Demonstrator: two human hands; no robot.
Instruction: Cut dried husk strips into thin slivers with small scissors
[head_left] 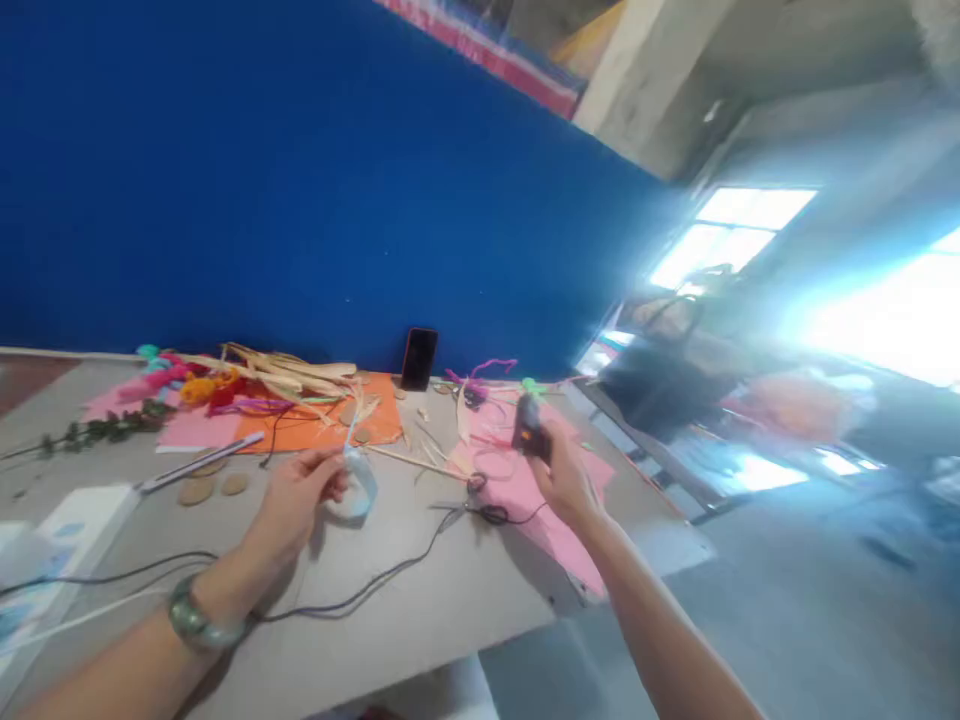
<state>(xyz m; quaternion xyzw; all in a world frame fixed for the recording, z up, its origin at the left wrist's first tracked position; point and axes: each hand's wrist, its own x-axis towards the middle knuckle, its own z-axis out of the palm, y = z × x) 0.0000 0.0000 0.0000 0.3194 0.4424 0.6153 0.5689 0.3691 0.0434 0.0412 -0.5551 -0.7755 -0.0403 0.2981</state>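
My left hand [304,490], with a green bangle [196,615] on the wrist, is closed in a pinch over the left part of the table. Between its fingertips is a pale blue strip [362,488] that looks like ribbon, curling in a loop. On the right, my right hand [562,465] is wrapped around a small black object [528,430] with an orange mark; blur hides its kind. It is held over pink sheets [517,500]. Scissors [487,512] with dark handles lie on the table between the hands, beside a thin stick [420,462].
A phone [419,358] leans upright against the blue wall [300,180]. Dried husk strips [292,370], colourful yarn-like pieces [199,388] and orange paper [382,412] lie at the back left. Round wooden slices [196,490], a pen [202,462] and a dark cord [375,585] cross the table.
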